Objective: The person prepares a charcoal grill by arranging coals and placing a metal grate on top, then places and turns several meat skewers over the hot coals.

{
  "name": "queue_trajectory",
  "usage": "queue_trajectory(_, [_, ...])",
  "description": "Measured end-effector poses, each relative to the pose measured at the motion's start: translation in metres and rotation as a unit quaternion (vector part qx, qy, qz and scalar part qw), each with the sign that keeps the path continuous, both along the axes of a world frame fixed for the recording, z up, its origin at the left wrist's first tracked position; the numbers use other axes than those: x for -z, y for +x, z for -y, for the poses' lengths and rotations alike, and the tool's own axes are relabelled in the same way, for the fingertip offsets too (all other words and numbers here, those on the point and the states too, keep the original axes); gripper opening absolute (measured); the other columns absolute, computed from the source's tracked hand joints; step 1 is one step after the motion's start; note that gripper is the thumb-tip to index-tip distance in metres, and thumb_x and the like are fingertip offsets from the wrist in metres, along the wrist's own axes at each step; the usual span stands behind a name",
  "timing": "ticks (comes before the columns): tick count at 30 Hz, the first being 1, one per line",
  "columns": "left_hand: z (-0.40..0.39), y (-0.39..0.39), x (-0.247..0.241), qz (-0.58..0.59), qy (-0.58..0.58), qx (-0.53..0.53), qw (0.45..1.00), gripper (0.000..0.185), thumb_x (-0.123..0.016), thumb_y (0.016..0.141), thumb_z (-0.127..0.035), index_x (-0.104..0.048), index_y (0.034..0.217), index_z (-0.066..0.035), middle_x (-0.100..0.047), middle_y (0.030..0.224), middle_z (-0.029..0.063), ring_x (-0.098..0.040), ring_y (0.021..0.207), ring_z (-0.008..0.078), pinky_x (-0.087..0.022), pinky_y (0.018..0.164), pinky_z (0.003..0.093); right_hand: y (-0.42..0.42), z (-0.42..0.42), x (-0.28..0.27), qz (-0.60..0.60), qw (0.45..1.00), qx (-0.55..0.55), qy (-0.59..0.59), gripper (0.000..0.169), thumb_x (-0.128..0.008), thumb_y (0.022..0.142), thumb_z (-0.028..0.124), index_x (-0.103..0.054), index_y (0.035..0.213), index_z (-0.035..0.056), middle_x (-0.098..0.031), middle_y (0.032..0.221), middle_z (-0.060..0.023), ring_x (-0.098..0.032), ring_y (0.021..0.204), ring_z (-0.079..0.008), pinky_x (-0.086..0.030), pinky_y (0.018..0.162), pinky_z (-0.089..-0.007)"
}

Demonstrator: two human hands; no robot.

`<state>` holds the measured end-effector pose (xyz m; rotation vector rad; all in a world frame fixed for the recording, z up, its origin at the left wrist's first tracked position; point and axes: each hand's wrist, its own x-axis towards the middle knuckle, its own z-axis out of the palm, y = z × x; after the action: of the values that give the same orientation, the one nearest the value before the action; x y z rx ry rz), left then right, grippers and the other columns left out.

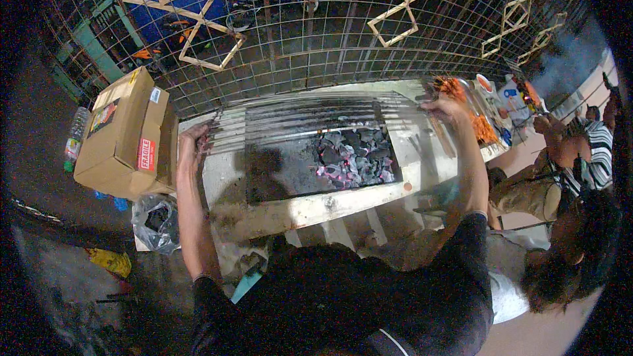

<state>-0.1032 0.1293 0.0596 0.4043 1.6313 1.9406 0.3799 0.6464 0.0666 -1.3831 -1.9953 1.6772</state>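
Note:
A blackened metal grill grate point(311, 111) of long parallel bars spans the space between my two hands, blurred by motion. My left hand point(195, 139) grips its left end, beside the cardboard box. At the far right end, my right hand point(445, 109) is closed around the bars. Below and in front of the grate, grey and black charcoal point(353, 158) glows red in spots. The coals fill the right part of a dark rectangular grill pit point(282, 173), set in a pale counter point(336, 202). Shadow covers the pit's left part.
A cardboard box point(121, 143) with a fragile label stands at left, a plastic bottle point(76, 138) beside it. A clear plastic bag point(156, 222) lies below. Orange skewered food point(482, 128) sits on trays at right. People point(568, 158) are close on the right. Wire mesh point(306, 24) rises behind the counter.

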Motion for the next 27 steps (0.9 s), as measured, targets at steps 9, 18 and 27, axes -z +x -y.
queue_trajectory(9, [0.039,0.041,-0.02,-0.045,-0.002,-0.01,0.999,0.037,-0.062,0.083,0.001,-0.051,0.119,-0.002,-0.066,0.091,0.0089,-0.046,0.055,0.0066,-0.036,0.05,0.0196,0.052,0.106,0.006,-0.123,0.992,0.034,0.006,0.066,-0.07,0.07,-0.01,-0.049,0.132,-0.0012,-0.058,0.125,-0.0089,-0.056,0.11,-0.0216,-0.045,0.093,-0.0312])
queue_trajectory(18, [0.038,0.029,0.022,-0.016,-0.041,0.025,0.999,0.032,-0.059,0.078,0.01,-0.052,0.108,0.002,-0.068,0.093,0.0163,-0.044,0.052,0.0054,-0.03,0.043,0.0185,0.041,0.119,0.03,-0.104,0.994,0.004,-0.033,0.057,-0.068,0.076,-0.007,-0.051,0.13,-0.0006,-0.063,0.117,-0.0123,-0.064,0.101,-0.023,-0.054,0.084,-0.0312])
queue_trajectory(27, [0.056,0.02,0.028,-0.017,-0.093,0.094,0.991,0.039,-0.06,0.079,0.009,-0.051,0.117,0.005,-0.069,0.097,0.0214,-0.044,0.05,0.0045,-0.028,0.041,0.0175,0.016,0.116,0.005,-0.001,0.997,-0.072,-0.018,0.057,-0.069,0.075,-0.008,-0.052,0.129,-0.0018,-0.062,0.118,-0.0153,-0.062,0.105,-0.024,-0.053,0.09,-0.0353])
